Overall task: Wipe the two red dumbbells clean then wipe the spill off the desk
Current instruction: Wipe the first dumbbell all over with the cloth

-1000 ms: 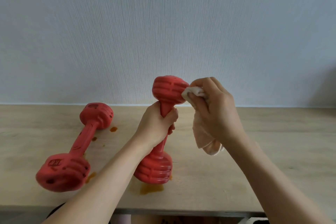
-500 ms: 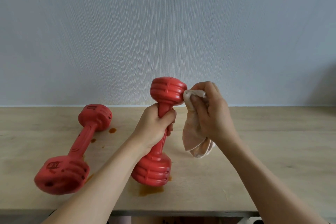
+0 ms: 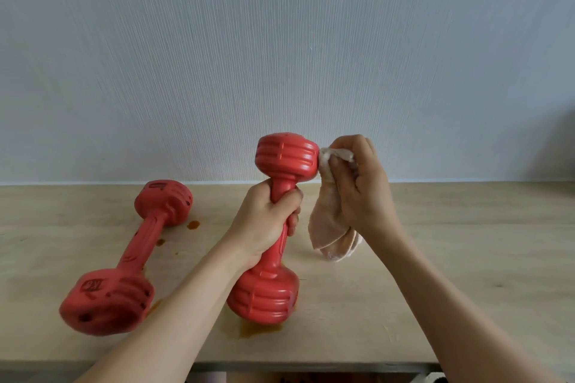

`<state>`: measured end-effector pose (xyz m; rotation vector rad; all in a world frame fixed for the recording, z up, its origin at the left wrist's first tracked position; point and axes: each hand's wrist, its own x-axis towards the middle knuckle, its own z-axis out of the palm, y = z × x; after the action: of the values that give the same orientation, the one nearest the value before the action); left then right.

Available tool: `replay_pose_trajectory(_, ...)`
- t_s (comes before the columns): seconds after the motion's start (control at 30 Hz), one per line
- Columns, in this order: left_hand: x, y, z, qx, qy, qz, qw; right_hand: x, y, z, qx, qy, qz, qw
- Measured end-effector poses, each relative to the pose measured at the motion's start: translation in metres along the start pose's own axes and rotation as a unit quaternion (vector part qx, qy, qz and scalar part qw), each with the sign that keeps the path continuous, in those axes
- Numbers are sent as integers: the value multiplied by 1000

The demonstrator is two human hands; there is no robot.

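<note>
The left hand (image 3: 264,221) has its fingers (image 3: 294,196) clenched round the handle of the upright dumbbell (image 3: 273,227), bottom end sitting on the surface (image 3: 466,242) right in an orange spill (image 3: 258,328). Right hand (image 3: 361,186) pinches a cloth (image 3: 329,227) against the top head. The second dumbbell (image 3: 130,258) lies off to the left, spots beside it. Risk: that wet base could probably skid, or the cleaned end picks the mess back up.
</note>
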<state>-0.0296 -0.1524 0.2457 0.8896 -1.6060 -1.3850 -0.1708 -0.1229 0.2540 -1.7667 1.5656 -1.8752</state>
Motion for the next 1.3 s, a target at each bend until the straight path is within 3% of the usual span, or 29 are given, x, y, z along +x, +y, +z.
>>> replay_pose_trajectory(0.2,2,0,4,-5,-5,14,1000,6,-23,6,6,2,-73,997)
replay_pose_trajectory(0.37,0,-4,2,-32,-31,-14,999,4,1,1,41,4,24,999)
replay_pose_trajectory(0.8,1,0,-4,-151,-134,-89,975,-3,9,-6,195,-27,119,973)
replay_pose_trajectory(0.9,3,3,-5,-84,-108,-98,986,-2,10,-8,231,-30,144,962)
replay_pose_trajectory(1.0,2,3,-7,36,-48,-59,996,-3,9,-7,171,-26,126,977)
replay_pose_trajectory(1.17,-1,-5,-2,62,38,-33,997,-3,2,3,19,18,98,995)
replay_pose_trajectory(1.3,0,-4,3,124,54,-15,991,-4,-17,18,-122,51,-58,990)
